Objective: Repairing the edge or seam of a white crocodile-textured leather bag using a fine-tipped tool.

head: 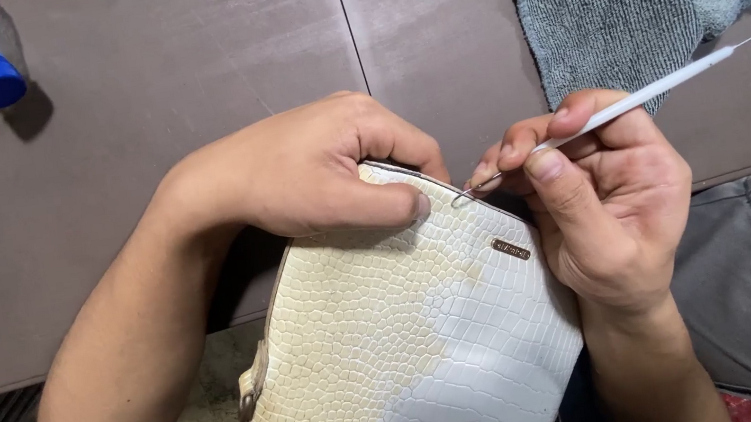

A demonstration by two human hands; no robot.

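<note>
The left hand [319,175] grips the top edge of the white bag [419,330], which sits in the lap by the table [151,172]. It looks soft, bumpy and light, so the edge is a good hold. The right hand [608,201] pinches a thin hook tool [638,98], its tip at the rim.

The person's left hand [313,171] lies palm down, fingers curled and thumb stretched flat toward the right, its bare forearm running down to the near left corner. The right hand [604,202] sits just right of it, palm turned up, thumb and fingertips [510,154] pinched together, wrist bent toward the near edge
</note>
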